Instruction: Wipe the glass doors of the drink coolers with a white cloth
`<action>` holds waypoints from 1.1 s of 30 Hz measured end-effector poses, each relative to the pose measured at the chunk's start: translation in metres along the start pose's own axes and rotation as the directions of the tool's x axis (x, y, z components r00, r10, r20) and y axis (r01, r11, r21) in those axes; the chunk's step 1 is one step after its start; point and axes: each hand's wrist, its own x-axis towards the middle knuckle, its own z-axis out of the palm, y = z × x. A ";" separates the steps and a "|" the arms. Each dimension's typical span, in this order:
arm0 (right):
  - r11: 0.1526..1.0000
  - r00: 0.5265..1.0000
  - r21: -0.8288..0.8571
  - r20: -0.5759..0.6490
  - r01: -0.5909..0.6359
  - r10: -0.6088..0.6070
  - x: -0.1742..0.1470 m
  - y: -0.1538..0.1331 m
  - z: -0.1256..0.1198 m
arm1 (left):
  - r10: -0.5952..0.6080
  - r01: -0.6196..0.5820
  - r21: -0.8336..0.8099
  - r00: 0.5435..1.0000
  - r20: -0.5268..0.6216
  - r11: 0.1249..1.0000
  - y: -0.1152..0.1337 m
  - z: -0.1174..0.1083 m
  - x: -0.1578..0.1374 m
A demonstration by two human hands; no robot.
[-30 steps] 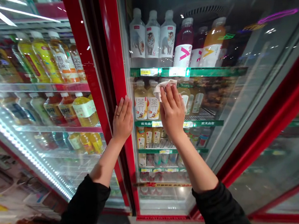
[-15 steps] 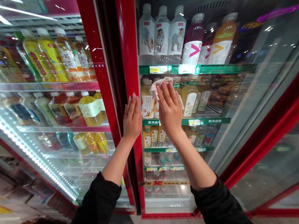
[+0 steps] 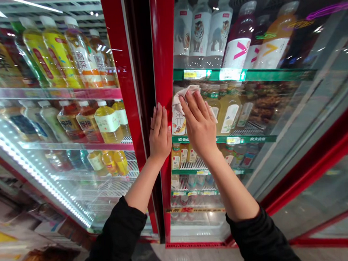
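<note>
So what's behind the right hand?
Behind the right hand, a pale cloth peeks out; through the glass door, bottles show either side. The cloth's middle and whatever lies directly behind are hidden.

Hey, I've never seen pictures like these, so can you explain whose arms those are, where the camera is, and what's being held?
Sure. There's no machine here: the arms belong to a person working with two bare hands. Every picture comes from one camera worn on that person's head, looking forward and down. The right hand lies flat over a pale cloth, on the glass of a drinks fridge. The left hand holds nothing and rests against the red frame. Behind the glass, bottles stand on green-edged shelves. To the left is another fridge, brightly lit.
</note>
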 end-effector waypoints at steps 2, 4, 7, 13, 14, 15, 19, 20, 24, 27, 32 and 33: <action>1.000 0.999 0.021 0.029 0.018 -0.018 0.005 -0.009 0.002 | 0.004 -0.004 0.005 1.000 0.006 1.000 -0.002 0.001 -0.001; 0.998 0.996 0.039 0.078 0.044 -0.047 0.002 -0.011 0.000 | 0.015 -0.015 -0.021 1.000 -0.002 1.000 -0.003 0.001 -0.001; 0.996 0.985 0.047 0.148 0.077 -0.083 -0.014 -0.003 -0.009 | 0.008 -0.006 -0.070 1.000 0.026 0.998 -0.003 -0.002 0.001; 1.000 0.993 0.015 0.113 0.018 -0.019 -0.032 -0.001 -0.004 | 0.009 -0.007 -0.023 0.995 0.102 1.000 -0.005 -0.007 0.000; 1.000 0.997 0.012 0.080 -0.001 0.000 -0.030 -0.006 0.002 | 0.009 -0.008 -0.010 0.994 0.108 1.000 -0.006 -0.007 -0.003; 1.000 0.999 0.012 0.048 -0.014 0.014 -0.029 -0.011 0.008 | 0.009 -0.009 0.001 0.994 0.112 1.000 -0.008 -0.007 -0.007; 0.999 1.000 0.047 0.027 0.006 -0.007 -0.029 -0.025 0.020 | -0.009 0.005 0.032 0.990 0.143 0.999 -0.012 -0.007 -0.031; 0.998 0.998 0.059 0.049 0.023 -0.026 -0.032 -0.023 0.018 | -0.016 0.009 0.047 0.989 0.149 0.999 -0.012 -0.007 -0.037; 0.995 0.988 0.087 0.141 0.051 -0.063 -0.051 -0.005 0.003 | -0.001 -0.020 0.130 0.988 0.157 0.991 -0.006 -0.011 -0.056; 0.996 0.992 0.088 0.123 0.000 -0.011 -0.060 0.001 0.000 | -0.003 -0.024 0.156 0.985 0.171 0.988 -0.001 -0.012 -0.063; 0.991 0.998 0.122 0.025 -0.056 0.054 -0.051 -0.022 0.023 | -0.062 0.034 0.137 0.977 0.205 0.990 -0.001 -0.009 -0.066; 0.991 0.999 0.128 0.021 -0.048 0.046 -0.049 -0.027 0.027 | -0.061 0.034 0.135 0.977 0.205 0.990 -0.001 -0.009 -0.066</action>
